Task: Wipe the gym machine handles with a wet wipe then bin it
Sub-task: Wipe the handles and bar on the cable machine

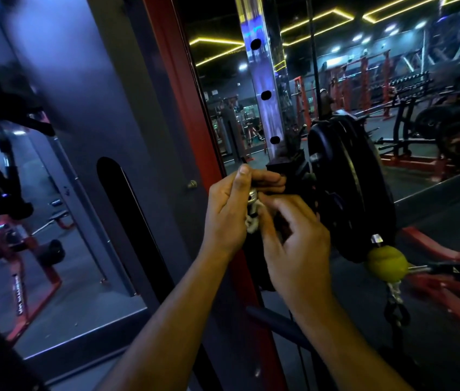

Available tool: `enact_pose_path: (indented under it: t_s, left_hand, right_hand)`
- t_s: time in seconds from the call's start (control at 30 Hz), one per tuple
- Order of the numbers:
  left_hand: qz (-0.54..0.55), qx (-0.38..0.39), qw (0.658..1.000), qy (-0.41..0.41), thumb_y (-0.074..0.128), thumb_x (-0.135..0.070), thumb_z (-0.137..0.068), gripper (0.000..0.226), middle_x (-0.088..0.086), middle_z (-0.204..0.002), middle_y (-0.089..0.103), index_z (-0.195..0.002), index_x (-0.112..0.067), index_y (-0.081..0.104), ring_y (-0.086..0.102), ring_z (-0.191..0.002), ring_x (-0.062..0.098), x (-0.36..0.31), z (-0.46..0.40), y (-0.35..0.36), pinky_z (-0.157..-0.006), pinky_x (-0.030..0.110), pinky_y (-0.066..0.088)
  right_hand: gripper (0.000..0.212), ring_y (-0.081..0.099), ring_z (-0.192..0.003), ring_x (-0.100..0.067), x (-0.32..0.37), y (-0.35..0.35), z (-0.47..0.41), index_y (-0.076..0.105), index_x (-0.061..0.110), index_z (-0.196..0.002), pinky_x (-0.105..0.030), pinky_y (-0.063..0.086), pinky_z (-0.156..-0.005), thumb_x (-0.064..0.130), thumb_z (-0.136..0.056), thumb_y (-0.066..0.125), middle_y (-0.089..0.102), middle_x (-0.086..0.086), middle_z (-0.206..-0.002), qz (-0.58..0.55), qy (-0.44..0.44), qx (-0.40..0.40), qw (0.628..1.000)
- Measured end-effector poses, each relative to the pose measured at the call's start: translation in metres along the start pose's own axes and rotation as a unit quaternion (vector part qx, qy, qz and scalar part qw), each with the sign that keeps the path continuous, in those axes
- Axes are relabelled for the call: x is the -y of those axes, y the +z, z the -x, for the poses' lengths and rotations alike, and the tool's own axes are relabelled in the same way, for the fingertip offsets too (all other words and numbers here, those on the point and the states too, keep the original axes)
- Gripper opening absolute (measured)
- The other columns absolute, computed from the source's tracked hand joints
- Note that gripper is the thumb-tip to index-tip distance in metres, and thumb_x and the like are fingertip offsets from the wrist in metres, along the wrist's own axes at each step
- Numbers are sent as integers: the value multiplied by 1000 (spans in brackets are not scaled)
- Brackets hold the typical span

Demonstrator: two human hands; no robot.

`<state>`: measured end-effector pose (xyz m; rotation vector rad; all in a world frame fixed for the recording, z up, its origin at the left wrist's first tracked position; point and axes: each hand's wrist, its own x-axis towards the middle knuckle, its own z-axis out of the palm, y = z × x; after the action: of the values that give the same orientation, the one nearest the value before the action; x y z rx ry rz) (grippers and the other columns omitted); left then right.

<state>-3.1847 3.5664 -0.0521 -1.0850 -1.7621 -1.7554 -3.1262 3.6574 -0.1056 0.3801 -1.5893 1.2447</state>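
Note:
My left hand (228, 213) grips a black handle (272, 180) of the cable machine, fingers curled over its top and thumb up. A silver fitting (252, 196) shows just under those fingers. Below it sits a crumpled white wet wipe (251, 224), squeezed between my left palm and my right hand's fingertips. My right hand (296, 244) is beside the left, its blurred, curled fingers pinching the wipe against the fitting. The rest of the handle is hidden behind both hands.
A red upright post (183, 88) and a grey panel (87, 108) stand to the left. Black weight plates (347, 176) hang right behind my hands. A yellow ball stopper (386, 263) with rope hangs lower right. Red benches and racks fill the dark gym floor.

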Motion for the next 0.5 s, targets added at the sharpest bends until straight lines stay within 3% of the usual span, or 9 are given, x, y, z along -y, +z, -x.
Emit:
enact_pose_path:
  t_s: [0.1,0.23,0.33,0.4,0.5]
  left_hand:
    - [11,-11,1000,2,30,-17,-112,48,22,-94,75,-98,6,71,74,-90,38,2,0,1,-84,44,59]
    - [-10,-21,1000,-5,30,-17,-112,50,25,-93,74,-98,10,70,74,-89,37,0,2,3,-82,39,59]
    - [-28,-19,999,-4,30,-16,-112,50,20,-94,75,-99,9,71,74,-89,31,-2,1,1,-81,36,58]
    - [-26,-16,1000,-8,29,-15,-113,49,19,-94,75,-99,6,71,73,-88,29,-3,2,1,-80,34,57]
    - [-8,-9,1000,-19,28,-15,-113,49,23,-96,74,-100,8,69,73,-90,34,-4,2,1,-84,38,59]
  right_hand:
    - [37,53,-131,-12,-7,1,35,60,1,-135,-23,46,-105,8,-98,60,59,-8,-133,13,-48,29,998]
    - [27,63,-114,-8,-22,-8,23,70,5,-121,-29,54,-94,3,-95,66,68,-2,-115,-2,-41,7,999]
    - [29,63,-115,-6,-10,-1,2,67,5,-124,-25,53,-96,4,-95,66,69,0,-118,-32,-3,-31,999]
    - [24,63,-113,-6,-4,4,3,66,2,-119,-20,51,-96,4,-95,65,68,-2,-117,-30,-31,-48,998]
    - [14,65,-107,-12,-16,-3,21,69,0,-109,-24,52,-95,2,-96,64,68,-7,-106,20,-111,-15,994]
